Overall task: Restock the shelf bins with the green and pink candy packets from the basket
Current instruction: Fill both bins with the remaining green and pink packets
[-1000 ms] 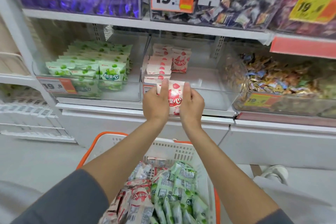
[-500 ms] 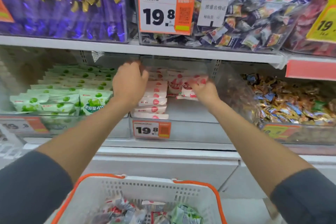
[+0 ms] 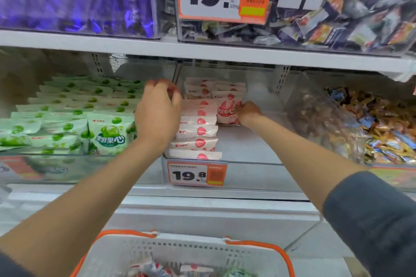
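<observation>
Packet (image 3: 227, 112), pink, seemingly light, soft, slippery: my right hand (image 3: 248, 112) pinches its edge; left hand (image 3: 157, 117) curled, hold indeterminable.

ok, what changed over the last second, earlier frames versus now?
Both hands held the pink packet at the front lip of the pink bin. The left hand let go and moved up over the left pink row, fingers curled. The right hand carried the packet deeper in and stands it against the right row, still pinching its edge. Green packets, basket and price tag unchanged.
</observation>
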`<state>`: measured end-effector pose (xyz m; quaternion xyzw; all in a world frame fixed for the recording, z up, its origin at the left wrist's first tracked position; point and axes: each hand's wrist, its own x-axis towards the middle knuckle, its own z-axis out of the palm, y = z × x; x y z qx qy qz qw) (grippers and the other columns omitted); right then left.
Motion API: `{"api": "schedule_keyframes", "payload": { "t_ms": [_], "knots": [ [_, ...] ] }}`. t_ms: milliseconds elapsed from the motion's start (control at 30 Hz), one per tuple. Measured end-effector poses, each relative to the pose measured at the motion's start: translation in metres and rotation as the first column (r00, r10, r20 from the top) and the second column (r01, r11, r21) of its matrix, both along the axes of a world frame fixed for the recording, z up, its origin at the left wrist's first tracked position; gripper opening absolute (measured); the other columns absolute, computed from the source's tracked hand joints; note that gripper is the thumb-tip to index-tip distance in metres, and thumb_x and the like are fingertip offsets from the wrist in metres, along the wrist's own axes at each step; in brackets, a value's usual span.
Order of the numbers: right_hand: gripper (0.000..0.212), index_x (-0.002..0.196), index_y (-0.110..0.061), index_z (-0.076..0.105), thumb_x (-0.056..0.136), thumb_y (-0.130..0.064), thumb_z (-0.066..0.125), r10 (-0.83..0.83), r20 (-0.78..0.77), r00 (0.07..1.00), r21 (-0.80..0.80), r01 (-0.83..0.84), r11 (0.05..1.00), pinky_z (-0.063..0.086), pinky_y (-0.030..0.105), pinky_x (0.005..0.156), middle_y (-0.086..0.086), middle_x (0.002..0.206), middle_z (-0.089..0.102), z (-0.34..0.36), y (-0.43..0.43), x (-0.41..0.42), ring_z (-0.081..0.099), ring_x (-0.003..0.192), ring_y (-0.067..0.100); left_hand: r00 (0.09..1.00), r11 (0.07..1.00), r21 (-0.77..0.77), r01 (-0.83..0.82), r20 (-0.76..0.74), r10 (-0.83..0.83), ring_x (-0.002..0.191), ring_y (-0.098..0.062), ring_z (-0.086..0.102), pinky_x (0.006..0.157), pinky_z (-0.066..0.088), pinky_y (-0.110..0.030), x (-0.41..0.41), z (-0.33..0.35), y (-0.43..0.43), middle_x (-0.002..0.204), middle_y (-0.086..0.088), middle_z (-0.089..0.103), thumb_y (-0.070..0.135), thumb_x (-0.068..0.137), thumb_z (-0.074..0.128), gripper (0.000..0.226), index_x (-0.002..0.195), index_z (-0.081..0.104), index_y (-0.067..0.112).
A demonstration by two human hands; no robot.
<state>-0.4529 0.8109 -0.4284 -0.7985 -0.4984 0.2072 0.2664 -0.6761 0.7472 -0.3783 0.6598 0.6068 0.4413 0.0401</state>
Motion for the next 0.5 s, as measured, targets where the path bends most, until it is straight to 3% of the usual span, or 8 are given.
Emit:
{"api": "schedule_keyframes", "payload": {
  "t_ms": [100, 267, 367, 433, 500],
  "knots": [
    [0.040, 0.119, 0.003, 0.056, 0.107, -0.020, 0.025, 0.035, 0.077, 0.996, -0.039, -0.032, 0.999, 0.044, 0.034, 0.084, 0.022, 0.124, 0.059, 0.000, -0.004, -0.007, 0.057, 0.111, 0.034, 1.000, 1.000, 0.009, -0.001, -0.014, 0.001, 0.087, -0.028, 0.058, 0.074, 0.047, -0.036, 0.000, -0.001, 0.001, 0.111, -0.008, 0.057, 0.024, 0.096, 0.047, 0.023, 0.105, 0.066, 0.017],
    [0.037, 0.111, -0.002, 0.057, 0.104, -0.032, 0.036, -0.040, 0.081, 0.996, 0.017, 0.039, 0.999, 0.040, 0.031, 0.075, 0.021, 0.119, 0.062, 0.014, -0.022, -0.001, 0.059, 0.104, 0.035, 1.000, 1.000, 0.011, 0.013, -0.006, -0.013, 0.089, -0.026, 0.058, 0.073, 0.046, -0.035, -0.001, 0.000, 0.000, 0.108, -0.007, 0.059, 0.026, 0.095, 0.046, 0.023, 0.103, 0.067, 0.017],
    [0.027, 0.115, -0.002, 0.058, 0.098, -0.019, 0.046, 0.009, 0.162, 0.987, 0.286, -0.056, 0.957, 0.045, 0.033, 0.079, 0.019, 0.112, 0.065, 0.032, -0.060, -0.006, 0.060, 0.103, 0.035, 0.996, 0.996, 0.083, 0.034, 0.082, -0.041, 0.078, -0.018, 0.053, 0.065, 0.036, -0.030, -0.003, 0.007, -0.019, 0.092, 0.001, 0.056, 0.024, 0.094, 0.048, 0.014, 0.091, 0.061, 0.019],
    [0.021, 0.108, -0.007, 0.064, 0.093, -0.012, 0.049, 0.057, 0.232, 0.971, 0.484, -0.166, 0.859, 0.048, 0.033, 0.076, 0.010, 0.101, 0.067, 0.042, -0.101, -0.019, 0.061, 0.091, 0.026, 0.990, 0.989, 0.135, 0.060, 0.117, -0.076, 0.065, -0.008, 0.045, 0.057, 0.028, -0.028, -0.002, 0.009, -0.047, 0.078, 0.008, 0.048, 0.022, 0.093, 0.049, 0.011, 0.083, 0.055, 0.021],
    [0.016, 0.098, -0.011, 0.065, 0.091, -0.010, 0.052, 0.096, 0.322, 0.942, 0.612, -0.284, 0.738, 0.041, 0.027, 0.067, -0.001, 0.090, 0.065, 0.043, -0.146, -0.038, 0.054, 0.078, 0.011, 0.980, 0.986, 0.125, 0.112, 0.149, -0.131, 0.061, -0.006, 0.041, 0.053, 0.027, -0.028, -0.001, 0.003, -0.080, 0.071, 0.008, 0.044, 0.023, 0.090, 0.050, 0.012, 0.079, 0.051, 0.021]
  ]
}}
